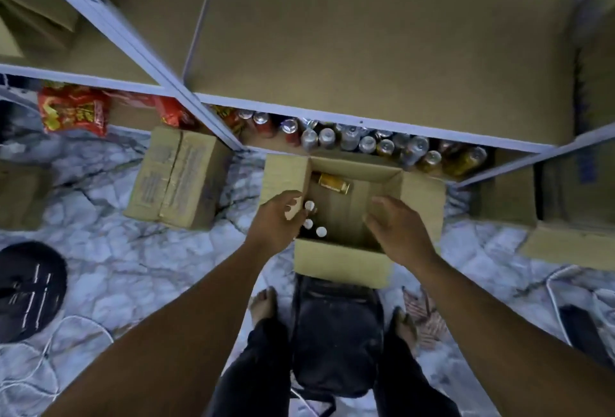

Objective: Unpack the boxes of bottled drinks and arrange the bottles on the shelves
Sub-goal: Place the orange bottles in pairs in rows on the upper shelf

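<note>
Open box [342, 262]: brown cardboard, flaps folded outward, directly below the left fingers [294, 200] and right fingers [374, 217]. White-capped bottles [308, 223]: three upright in the box's left near corner, just right of the left fingers. Gripped bottle [289, 213]: a white cap showing between the curled left fingers. Amber bottle [332, 182]: lying on its side at the box's far wall, beyond and between both sets of fingers. Closed box [179, 180]: well left of the left fingers. Shelved bottles [366, 143]: upright in a row beyond the fingers, under the cardboard-lined shelf [366, 50].
</note>
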Available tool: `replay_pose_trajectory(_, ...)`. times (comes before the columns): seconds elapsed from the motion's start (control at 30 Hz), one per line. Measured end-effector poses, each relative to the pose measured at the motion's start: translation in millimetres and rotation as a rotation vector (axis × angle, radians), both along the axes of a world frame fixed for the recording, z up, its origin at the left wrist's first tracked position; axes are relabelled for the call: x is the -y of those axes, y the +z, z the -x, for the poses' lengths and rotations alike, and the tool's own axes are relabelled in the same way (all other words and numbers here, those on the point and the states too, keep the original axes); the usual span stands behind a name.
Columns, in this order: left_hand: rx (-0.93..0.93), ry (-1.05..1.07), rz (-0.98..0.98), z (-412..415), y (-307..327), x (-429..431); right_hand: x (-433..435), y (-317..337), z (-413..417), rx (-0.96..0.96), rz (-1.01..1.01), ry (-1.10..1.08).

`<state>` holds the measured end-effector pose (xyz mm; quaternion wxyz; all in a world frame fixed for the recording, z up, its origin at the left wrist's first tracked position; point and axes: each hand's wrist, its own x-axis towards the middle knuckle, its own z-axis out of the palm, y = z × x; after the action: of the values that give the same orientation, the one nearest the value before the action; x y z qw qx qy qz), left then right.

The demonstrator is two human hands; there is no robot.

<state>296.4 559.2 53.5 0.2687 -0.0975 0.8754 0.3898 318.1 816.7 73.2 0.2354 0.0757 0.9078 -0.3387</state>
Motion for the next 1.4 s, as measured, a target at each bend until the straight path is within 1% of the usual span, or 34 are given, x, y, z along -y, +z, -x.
replay_pose_trajectory(0.07,-0.013,0.008,0.018,2.1,-52.2,10.2,10.1,-47.4,2.6,0.000,0.005,-0.015)
replay_pose_trajectory(0.3,-0.176,-0.033,0.061,24.1,-226.7,16.2,31.0,-218.9,10.8,-0.021,0.107,-0.057)
replay_pose_trajectory(0.4,-0.255,-0.073,0.068,44.0,-282.2,12.3,40.1,-279.5,21.4,-0.037,0.145,-0.033)
replay_pose_trajectory(0.53,-0.420,-0.105,0.081,64.4,-329.9,13.6,52.2,-340.7,39.9,-0.031,0.206,0.013)
replay_pose_trajectory(0.7,-0.452,-0.085,0.020,69.3,-350.7,14.6,62.3,-391.6,60.1,-0.016,0.329,0.073)
replay_pose_trajectory(0.87,-0.485,-0.090,0.034,70.9,-359.7,16.4,72.7,-424.7,72.6,-0.048,0.429,0.137)
replay_pose_trajectory(1.1,-0.514,-0.121,0.053,67.7,-361.3,16.4,82.3,-450.5,72.5,-0.075,0.444,0.210)
replay_pose_trajectory(1.2,-0.529,-0.130,0.073,67.5,-362.3,17.1,76.0,-452.2,71.7,-0.117,0.450,0.139)
replay_pose_trajectory(1.4,-0.507,-0.121,0.054,69.4,-365.4,18.0,30.2,-453.5,71.5,-0.147,0.458,-0.100)
